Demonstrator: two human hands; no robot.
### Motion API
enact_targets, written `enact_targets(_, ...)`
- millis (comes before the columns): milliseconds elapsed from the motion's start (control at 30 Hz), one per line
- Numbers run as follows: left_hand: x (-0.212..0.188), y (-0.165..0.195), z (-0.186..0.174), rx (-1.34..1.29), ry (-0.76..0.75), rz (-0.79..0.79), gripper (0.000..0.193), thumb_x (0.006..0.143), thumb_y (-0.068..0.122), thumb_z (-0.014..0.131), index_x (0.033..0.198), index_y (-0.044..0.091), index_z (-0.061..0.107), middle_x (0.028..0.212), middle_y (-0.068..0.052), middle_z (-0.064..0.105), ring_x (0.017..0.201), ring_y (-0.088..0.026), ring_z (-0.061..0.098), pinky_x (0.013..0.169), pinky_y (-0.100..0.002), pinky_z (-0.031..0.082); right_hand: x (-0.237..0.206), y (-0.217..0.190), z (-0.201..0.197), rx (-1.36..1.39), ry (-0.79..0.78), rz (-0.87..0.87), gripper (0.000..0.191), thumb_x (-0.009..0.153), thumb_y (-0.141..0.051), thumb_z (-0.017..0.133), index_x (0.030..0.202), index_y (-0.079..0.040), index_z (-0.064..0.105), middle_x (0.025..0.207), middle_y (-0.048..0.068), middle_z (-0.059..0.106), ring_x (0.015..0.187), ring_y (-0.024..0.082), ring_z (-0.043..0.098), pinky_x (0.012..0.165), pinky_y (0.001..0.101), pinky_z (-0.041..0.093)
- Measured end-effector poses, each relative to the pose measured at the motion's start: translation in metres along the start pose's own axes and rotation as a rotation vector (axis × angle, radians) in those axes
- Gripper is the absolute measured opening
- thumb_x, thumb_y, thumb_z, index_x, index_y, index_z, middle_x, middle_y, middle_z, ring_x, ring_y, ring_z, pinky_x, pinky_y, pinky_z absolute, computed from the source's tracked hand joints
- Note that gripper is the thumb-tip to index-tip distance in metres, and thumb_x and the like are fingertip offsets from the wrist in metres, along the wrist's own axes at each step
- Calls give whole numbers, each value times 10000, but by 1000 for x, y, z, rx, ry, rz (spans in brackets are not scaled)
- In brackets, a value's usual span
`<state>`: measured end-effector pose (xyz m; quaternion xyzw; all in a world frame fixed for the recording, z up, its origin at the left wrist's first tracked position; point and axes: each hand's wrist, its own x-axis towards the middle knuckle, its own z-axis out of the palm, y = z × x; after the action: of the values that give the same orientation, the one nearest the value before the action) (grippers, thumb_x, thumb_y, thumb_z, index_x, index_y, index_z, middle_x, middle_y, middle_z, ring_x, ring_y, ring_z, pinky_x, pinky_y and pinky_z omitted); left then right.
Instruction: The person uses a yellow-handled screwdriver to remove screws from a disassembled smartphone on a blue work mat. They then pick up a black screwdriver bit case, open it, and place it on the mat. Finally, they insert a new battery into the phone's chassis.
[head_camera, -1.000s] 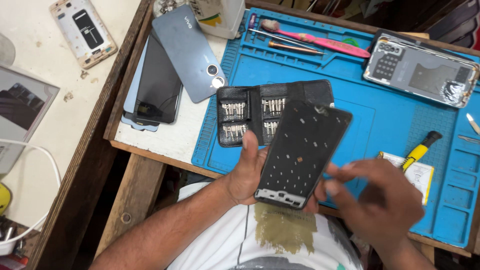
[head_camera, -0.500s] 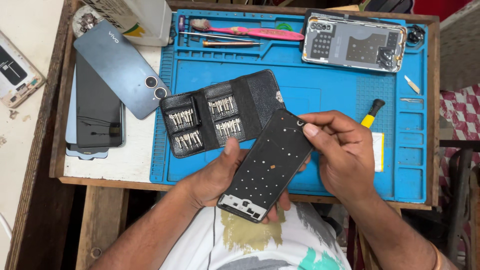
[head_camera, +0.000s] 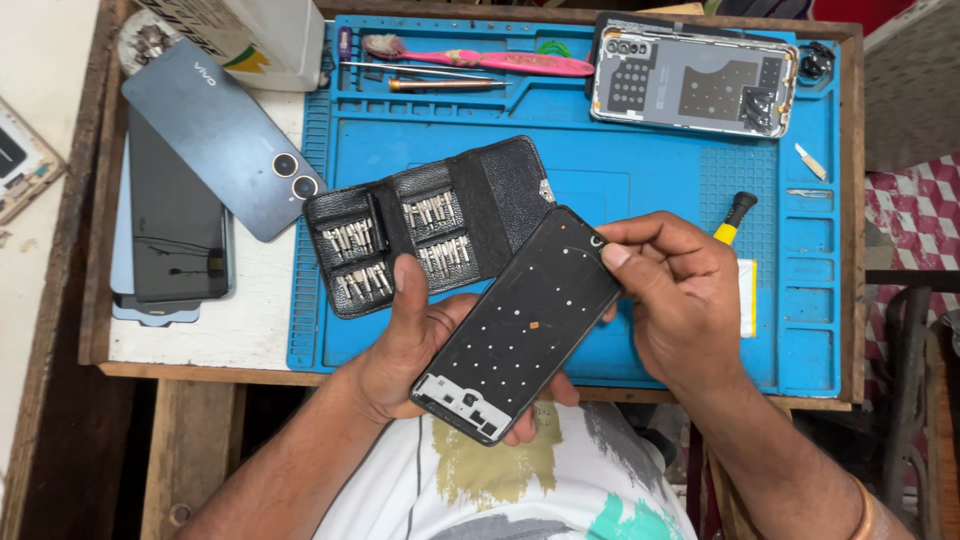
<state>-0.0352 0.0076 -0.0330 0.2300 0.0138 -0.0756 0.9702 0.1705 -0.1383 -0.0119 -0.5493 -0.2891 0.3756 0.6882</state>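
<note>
Now my left hand (head_camera: 410, 350) cradles black phone frame (head_camera: 520, 325); right hand (head_camera: 680, 300), newly arrived, pinches its top corner; bit wallet (head_camera: 430, 235) behind, unchanged.

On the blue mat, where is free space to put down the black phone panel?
Bare mat lies between the bit case, the opened phone and the textured grid. The top slots with toothbrush are crowded; the left side holds phones.

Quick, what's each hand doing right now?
Left hand: closed under the black phone panel, holding it.
Right hand: fingertips pinching the same panel's top corner.
</note>
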Motion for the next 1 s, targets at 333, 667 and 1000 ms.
enact_targets(333,0,-2,3,93,13,37,1139,896,857,424,1434,-143,505,1151,-385,674,891,-316,752,729,-389,648,-6,6,-4,-224,59,-55,50,1023,-14,657,998,29,664,781,11,656,687,16,545,654,165,455)
enact_targets(667,0,-3,2,113,78,56,1098,912,838,401,1434,-122,503,1125,-382,672,851,-310,749,700,-383,645,-2,-6,4,2,-45,-14,183,1037,-95,608,1115,56,676,876,84,728,669,73,617,615,205,526)
enact_targets(1000,5,9,0,40,131,387,1176,879,885,454,1592,-47,379,1312,-285,633,1140,-292,698,925,-409,612,-26,-22,5,-295,-55,-693,194,946,-32,735,1088,-122,640,1110,90,726,1021,232,745,951,369,642)
